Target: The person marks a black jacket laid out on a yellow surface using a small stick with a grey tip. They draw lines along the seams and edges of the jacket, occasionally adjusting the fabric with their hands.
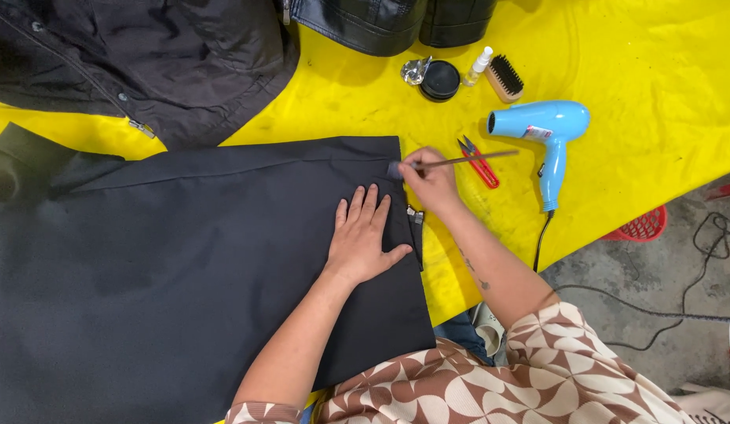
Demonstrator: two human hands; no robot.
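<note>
Two hands on the job: left hand (363, 235) lies flat on the black garment (200, 267), fingers straight and close together, thumb out to the side, pinning the cloth near its right edge. Right hand (429, 179) pinches a thin brush (451, 162) between thumb and fingertips; dark bristle end touches the garment's top-right corner, handle points right.

Garment is spread over the yellow table cover (640, 63), filling the left and centre of the view, with a small metal zipper pull (414, 213) at its edge just right of the left hand.

Judgement on doing the step well:
- keep the flat palm close to the brush tip so the cloth stays taut and doesn't ripple
- short light strokes, brush kept low to the fabric
- stay on the edge; avoid smearing onto the yellow cover

Containers:
- round black tin (440, 80) sits shut, contents hidden; crumpled foil (416, 71) touches its left side
- small spray bottle (478, 66) just right of the tin, looks clear, fill level can't tell
- red basket (640, 228) on the floor under the table edge, contents not visible

Nearby: wooden bristle brush (504, 78), red snips (479, 163), blue hair dryer (547, 137), dark jacket (161, 55) at top left.
</note>
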